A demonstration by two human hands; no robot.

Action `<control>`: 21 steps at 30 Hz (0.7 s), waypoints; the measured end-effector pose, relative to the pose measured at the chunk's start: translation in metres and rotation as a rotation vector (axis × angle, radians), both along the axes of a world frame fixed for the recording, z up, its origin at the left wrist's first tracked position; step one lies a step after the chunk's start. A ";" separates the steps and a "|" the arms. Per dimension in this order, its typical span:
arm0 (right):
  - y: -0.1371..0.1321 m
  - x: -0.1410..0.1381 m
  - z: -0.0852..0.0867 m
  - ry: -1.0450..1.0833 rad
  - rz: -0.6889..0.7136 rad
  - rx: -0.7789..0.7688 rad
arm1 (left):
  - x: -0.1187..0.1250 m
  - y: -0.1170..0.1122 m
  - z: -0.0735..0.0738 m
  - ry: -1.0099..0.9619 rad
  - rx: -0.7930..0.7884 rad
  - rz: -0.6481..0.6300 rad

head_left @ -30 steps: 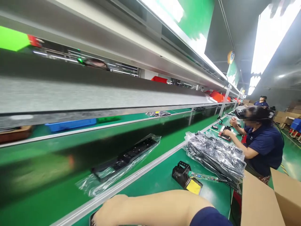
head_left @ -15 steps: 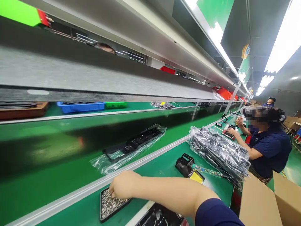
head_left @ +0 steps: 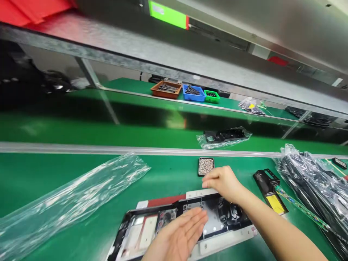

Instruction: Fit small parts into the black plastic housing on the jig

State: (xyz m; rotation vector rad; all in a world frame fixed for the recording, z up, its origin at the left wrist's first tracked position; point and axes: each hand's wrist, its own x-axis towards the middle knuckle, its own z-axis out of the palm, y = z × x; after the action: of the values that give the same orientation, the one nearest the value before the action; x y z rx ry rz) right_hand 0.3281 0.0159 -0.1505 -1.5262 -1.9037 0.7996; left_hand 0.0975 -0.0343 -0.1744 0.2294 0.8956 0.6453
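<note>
Up close, from the head view, no writing can be read anywhere; the green tag [head_left: 168,14] on the overhead rail is blurred. The left hand [head_left: 181,235] lies flat and open, palm up, over the black frame [head_left: 152,226] on the green bench [head_left: 168,174]. The right hand [head_left: 221,181] hovers with fingers loosely curled, holding nothing I can see, just beside the small screw tray [head_left: 206,166]. The frame's lower edge is cut off. An empty plastic bag [head_left: 70,197] lies to the left.

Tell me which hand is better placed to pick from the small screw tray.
Right. The right hand hovers just in front of the screw tray, fingers curled toward it. The left hand lies open, palm up, over the black unit, farther from the tray.
</note>
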 end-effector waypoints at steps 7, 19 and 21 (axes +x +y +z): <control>-0.121 -0.042 0.009 0.494 0.217 0.169 | 0.011 -0.022 0.015 -0.308 -0.022 -0.179; -0.142 -0.030 0.031 0.274 0.085 0.141 | -0.014 -0.036 0.025 -0.350 -0.069 -0.258; -0.142 -0.030 0.031 0.219 0.087 0.155 | -0.018 -0.037 0.025 -0.323 -0.067 -0.268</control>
State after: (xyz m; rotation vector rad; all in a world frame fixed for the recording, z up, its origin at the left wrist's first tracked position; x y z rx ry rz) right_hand 0.2979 -0.1263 -0.1193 -1.2178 -1.8335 0.8015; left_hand 0.0793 -0.0713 -0.1494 0.1746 0.5622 0.3877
